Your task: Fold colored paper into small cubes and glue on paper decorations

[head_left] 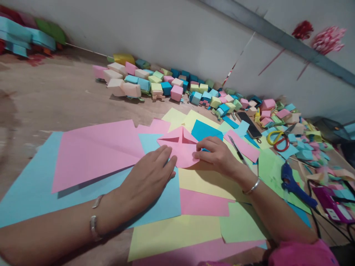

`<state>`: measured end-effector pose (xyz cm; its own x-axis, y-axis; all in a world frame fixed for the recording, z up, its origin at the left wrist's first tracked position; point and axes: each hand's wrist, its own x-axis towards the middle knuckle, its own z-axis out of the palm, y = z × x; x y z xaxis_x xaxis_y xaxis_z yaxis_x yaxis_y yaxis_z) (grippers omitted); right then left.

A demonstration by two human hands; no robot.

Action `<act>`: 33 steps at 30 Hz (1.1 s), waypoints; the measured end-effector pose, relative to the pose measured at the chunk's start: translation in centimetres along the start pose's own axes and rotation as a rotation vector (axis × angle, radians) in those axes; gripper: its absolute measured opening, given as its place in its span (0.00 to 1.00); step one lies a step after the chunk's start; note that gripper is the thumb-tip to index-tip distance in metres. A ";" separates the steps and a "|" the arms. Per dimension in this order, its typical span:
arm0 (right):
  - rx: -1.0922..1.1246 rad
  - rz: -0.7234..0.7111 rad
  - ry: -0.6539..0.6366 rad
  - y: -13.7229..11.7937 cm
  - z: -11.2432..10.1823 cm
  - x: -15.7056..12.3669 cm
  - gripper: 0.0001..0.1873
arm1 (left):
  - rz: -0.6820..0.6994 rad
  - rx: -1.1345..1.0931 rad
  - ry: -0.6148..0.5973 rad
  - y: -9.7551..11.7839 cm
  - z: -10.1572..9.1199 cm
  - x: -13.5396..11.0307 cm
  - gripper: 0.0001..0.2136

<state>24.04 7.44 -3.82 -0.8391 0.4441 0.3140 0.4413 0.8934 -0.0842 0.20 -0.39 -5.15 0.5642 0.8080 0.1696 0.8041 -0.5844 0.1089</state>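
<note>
A small folded piece of pink paper (183,153), with raised flaps along its far side, lies in front of me. My left hand (151,177) rests flat beside it, fingertips touching its left edge. With thumb and fingers, my right hand (215,153) pinches the paper's right edge. Under and around it spread coloured sheets: a large pink sheet (97,151) to the left, a light blue sheet (30,181) beneath that, and a yellow sheet (213,183) below my right hand. A dark blue sheet (206,131) sits just behind.
Many small folded paper boxes (176,92) line the wall. At right are a black phone (249,125), scissors (280,140), a pen (237,149), a blue glue gun (295,184) and a purple power strip (331,205) with cables. Paper flowers (328,40) hang above.
</note>
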 end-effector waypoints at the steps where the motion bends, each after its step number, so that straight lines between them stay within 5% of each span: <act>1: 0.053 0.002 0.006 0.0 0.1 0.0 0.10 | 0.013 -0.012 -0.026 0.2 -0.1 -0.1 0.08; 6: 0.250 0.099 0.051 -0.1 1.1 -0.1 0.15 | 0.106 0.027 0.005 0.9 0.2 -0.7 0.07; 11: 0.192 0.240 0.114 -0.5 2.2 0.0 0.21 | 0.150 0.075 0.078 0.9 1.1 -1.1 0.11; 18: 0.073 0.295 -0.014 -0.7 3.0 0.3 0.22 | 0.080 0.031 -0.123 1.1 0.0 -0.4 0.10; 24: 0.104 0.305 -0.130 -0.8 2.5 0.4 0.17 | 0.108 0.092 -0.093 0.7 -0.3 -0.7 0.14; 30: 0.232 0.136 -0.066 -0.4 1.1 0.0 0.13 | 0.065 -0.039 -0.077 -0.1 -0.9 -0.7 0.09; 33: 0.255 -0.018 -0.043 0.6 0.2 -0.3 0.11 | -0.019 -0.010 0.052 -0.7 -1.4 -0.2 0.07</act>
<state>24.55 7.85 -4.13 -0.8613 0.4259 0.2770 0.3367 0.8868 -0.3167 -0.76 -0.23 -3.91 0.5384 0.8140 0.2178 0.8125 -0.5700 0.1219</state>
